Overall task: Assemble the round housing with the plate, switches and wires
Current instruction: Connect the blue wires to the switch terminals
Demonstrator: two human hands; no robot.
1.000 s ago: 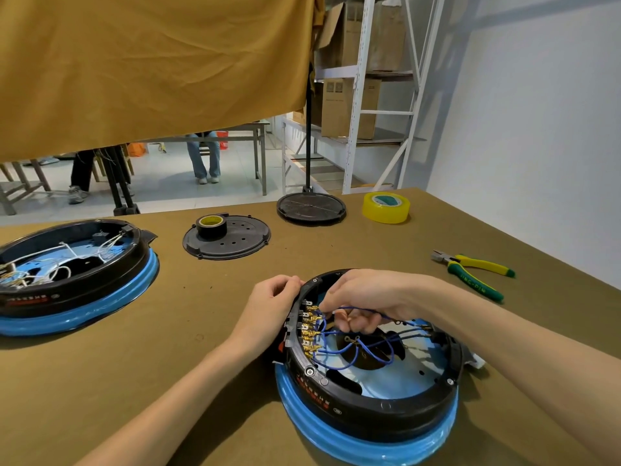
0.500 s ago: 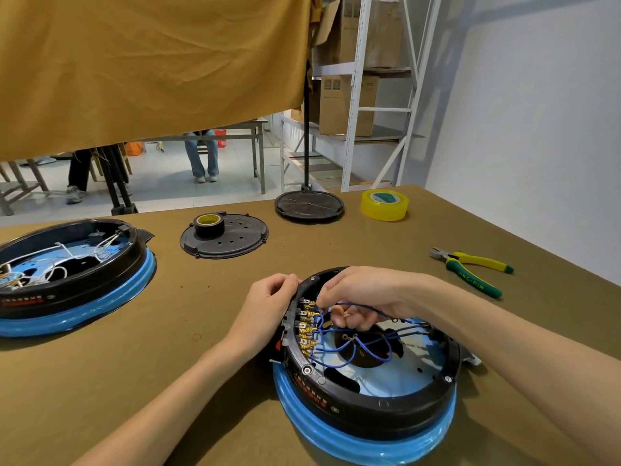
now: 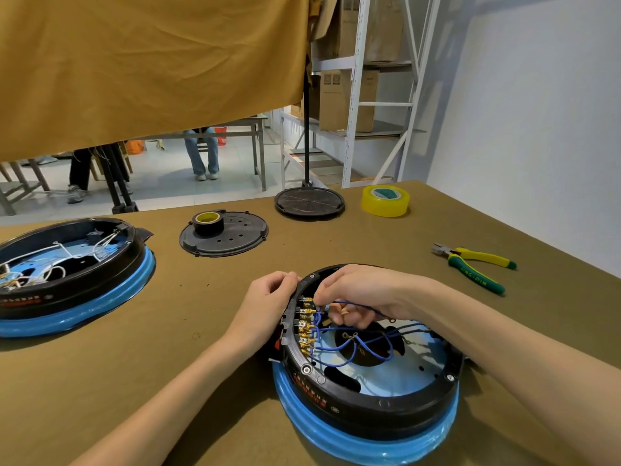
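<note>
The right hand [image 3: 361, 297] reaches over the far rim of the round housing [image 3: 366, 395], fingers curled and pinching a blue wire [image 3: 353, 302] close to the row of brass terminals [image 3: 306, 326] on the housing's left inner wall. The wire runs from the fingertips rightward under the palm. The left hand [image 3: 268, 297] is curled against the outside of the housing's left rim, gripping it just beside the terminals. The two hands are near each other, with the rim between them.

The housing sits on the near part of the brown table [image 3: 168, 364], upside down on a blue ring, open side up. Further blue wires [image 3: 336, 348] loop from the terminals across the interior, over a dark central opening.

The exact terminal the pinched wire meets is hidden behind the right fingers. The housing's right edge is covered by the right forearm.

Far left, a second housing [image 3: 67, 274] with white wires is cut off by the frame edge. Beyond, a black perforated plate [image 3: 232, 237] carries a roll of black tape [image 3: 207, 222]. A yellow tape roll [image 3: 385, 200] lies far right, and green-and-yellow pliers [image 3: 473, 265] lie to the right, well apart from the hands.
</note>
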